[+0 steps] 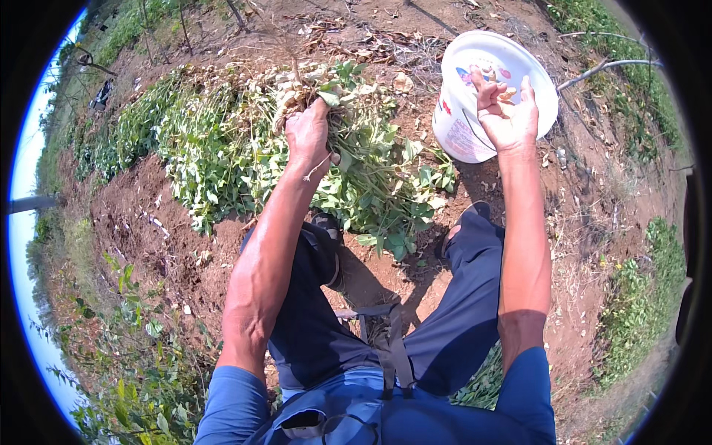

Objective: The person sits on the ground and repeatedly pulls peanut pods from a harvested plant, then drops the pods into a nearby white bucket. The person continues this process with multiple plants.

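Observation:
My left hand [307, 133] grips a bunch of uprooted peanut plants [356, 153] close to the roots. Clusters of pale peanut pods [292, 93] stick up above that fist, and the leafy stems hang down towards me. My right hand [510, 125] is over the mouth of a white plastic bucket [459, 125], palm up with its fingers spread. A few peanut pods [507, 93] show by those fingers; whether they are falling or lie inside the bucket is hard to tell. Printed pictures and writing mark the bucket, which looks tilted in this view.
A long heap of pulled peanut plants [200, 142] stretches left from my feet over reddish soil [130, 194]. Behind the bucket, a bare branch [598, 68] reaches in from the right. Dry leaves [384, 47] litter the ground ahead. Leafy shrubs [133, 356] grow at lower left.

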Demonstrator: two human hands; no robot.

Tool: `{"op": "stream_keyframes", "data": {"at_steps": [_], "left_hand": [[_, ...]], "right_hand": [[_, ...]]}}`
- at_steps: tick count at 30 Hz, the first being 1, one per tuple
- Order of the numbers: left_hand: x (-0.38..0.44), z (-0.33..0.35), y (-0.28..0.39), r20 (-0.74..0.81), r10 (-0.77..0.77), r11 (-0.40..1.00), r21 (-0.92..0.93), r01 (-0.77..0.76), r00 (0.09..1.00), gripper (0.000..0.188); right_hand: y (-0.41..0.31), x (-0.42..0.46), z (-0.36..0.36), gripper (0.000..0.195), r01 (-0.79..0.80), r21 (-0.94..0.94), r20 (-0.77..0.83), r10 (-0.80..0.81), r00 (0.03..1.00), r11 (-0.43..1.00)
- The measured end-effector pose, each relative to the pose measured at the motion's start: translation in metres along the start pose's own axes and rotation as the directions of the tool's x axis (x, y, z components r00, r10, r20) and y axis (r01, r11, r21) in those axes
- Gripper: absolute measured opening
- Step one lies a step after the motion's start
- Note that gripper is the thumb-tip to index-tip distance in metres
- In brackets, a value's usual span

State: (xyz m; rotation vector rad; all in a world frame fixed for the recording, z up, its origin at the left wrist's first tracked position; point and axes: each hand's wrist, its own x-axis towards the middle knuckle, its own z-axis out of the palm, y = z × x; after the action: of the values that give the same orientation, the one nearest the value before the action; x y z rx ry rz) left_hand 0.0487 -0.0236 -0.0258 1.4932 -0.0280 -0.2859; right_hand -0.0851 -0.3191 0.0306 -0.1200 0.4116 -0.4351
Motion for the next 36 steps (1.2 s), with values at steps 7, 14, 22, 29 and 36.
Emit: {"op": "stream_keyframes", "data": {"at_steps": [7, 14, 22, 29, 36], "left_hand": [[-0.007, 0.010, 0.001, 0.019, -0.125, 0.989, -0.074, 0.126, 0.992, 0.032], [-0.007, 0.014, 0.002, 0.028, -0.179, 0.983, -0.044, 0.181, 0.983, 0.034], [-0.017, 0.007, 0.015, 0.138, -0.234, 0.904, -0.334, 0.268, 0.962, 0.029], [-0.025, 0.025, 0.007, 0.127, -0.250, 0.957, -0.122, 0.265, 0.960, 0.031], [-0.027, -0.003, 0.021, -0.011, 0.018, 0.902, 0.431, -0.012, 1.000, 0.047]], "right_hand": [[0.023, 0.001, -0.027, 0.017, 0.042, -0.460, 0.072, -0.009, 0.997, 0.887], [0.137, -0.081, -0.015, 0.024, 0.453, -0.891, 0.428, 0.259, 0.866, -0.041], [0.183, -0.071, -0.027, 0.032, 0.608, -0.614, 0.631, 0.150, 0.761, -0.502], [0.165, -0.083, -0.038, 0.021, 0.560, -0.710, 0.521, 0.217, 0.825, -0.426], [0.189, -0.088, -0.026, 0.033, 0.019, -0.960, 0.159, 0.487, 0.859, 0.279]]}}
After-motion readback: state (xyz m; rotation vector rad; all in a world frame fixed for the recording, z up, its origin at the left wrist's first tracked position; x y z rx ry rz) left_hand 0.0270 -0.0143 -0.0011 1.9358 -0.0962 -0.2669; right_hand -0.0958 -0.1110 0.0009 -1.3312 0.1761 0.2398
